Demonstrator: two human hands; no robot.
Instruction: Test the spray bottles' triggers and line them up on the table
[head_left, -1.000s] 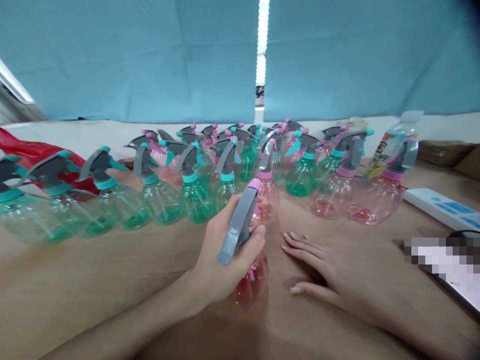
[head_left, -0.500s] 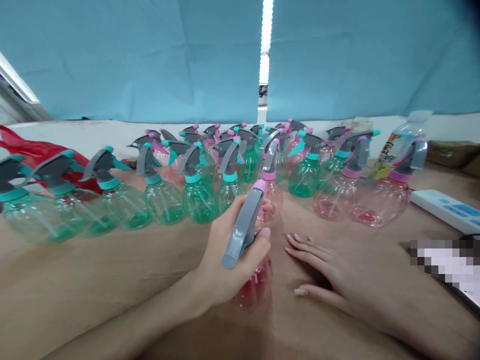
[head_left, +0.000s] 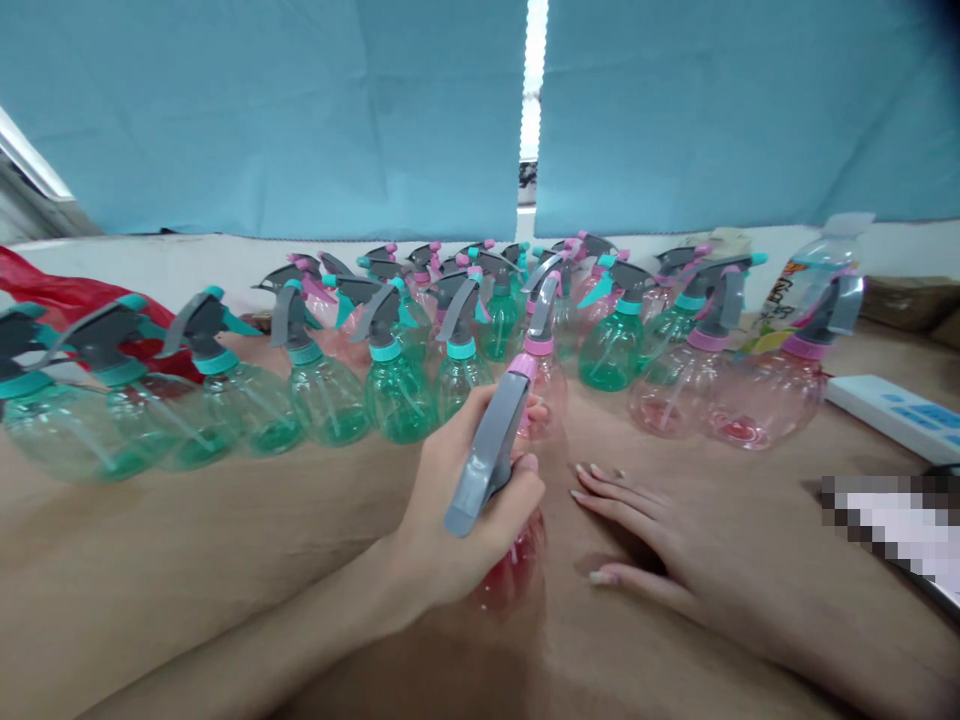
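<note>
Left hand (head_left: pixel 457 500): fingers clenched around the neck of a pink spray bottle (head_left: pixel 511 578), thumb on the near side beside the grey spray head (head_left: pixel 489 450), fingertips partly showing beyond it; how far the hidden fingers wrap cannot be told. The bottle is at the centre of the near part of the table (head_left: pixel 285 540), in front of the rows, its pink nozzle pointing away from the person. Right hand (head_left: pixel 652 545): palm down, holding nothing, fingers extended and slightly parted, thumb well apart from them, to the right of the bottle and not touching it. Beyond: green spray bottles (head_left: pixel 400 405) and other pink-capped bottles (head_left: pixel 666 390), standing in rows. Far right: a labelled drink bottle (head_left: pixel 814 270) and a white power strip (head_left: pixel 900 412).
</note>
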